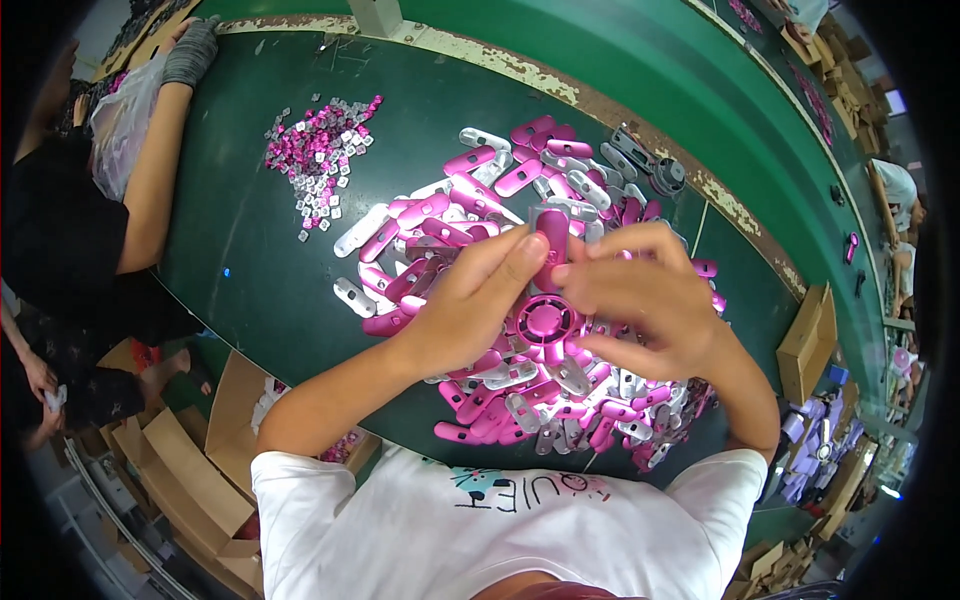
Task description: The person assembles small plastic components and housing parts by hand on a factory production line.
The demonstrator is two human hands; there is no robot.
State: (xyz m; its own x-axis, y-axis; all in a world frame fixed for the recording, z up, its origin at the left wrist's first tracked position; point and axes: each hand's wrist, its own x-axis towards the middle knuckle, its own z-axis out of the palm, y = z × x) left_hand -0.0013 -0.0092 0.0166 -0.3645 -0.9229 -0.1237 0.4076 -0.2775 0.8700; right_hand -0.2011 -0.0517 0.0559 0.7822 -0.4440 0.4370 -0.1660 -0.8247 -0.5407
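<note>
Over the pile, my left hand (475, 295) is closed on a pink handheld fan (545, 318). The round, grilled head of the fan points toward me and its handle points away, with the thumb pressed on the handle. My right hand (650, 300) is at the fan's right side, blurred by motion. Its fingertips come up to the handle and are curled; whether they grip anything I cannot make out. Beneath both hands spreads a heap of pink and silver oblong plastic shells (490, 405), partly hidden by my hands and forearms.
Small pink and silver square pieces (320, 150) lie in a heap at the far left of the green table (240, 220). A dark grey fan-like part (665, 175) rests by the far rail. Cardboard boxes (808, 335) flank the table. A co-worker's gloved hand (190, 55) is at upper left.
</note>
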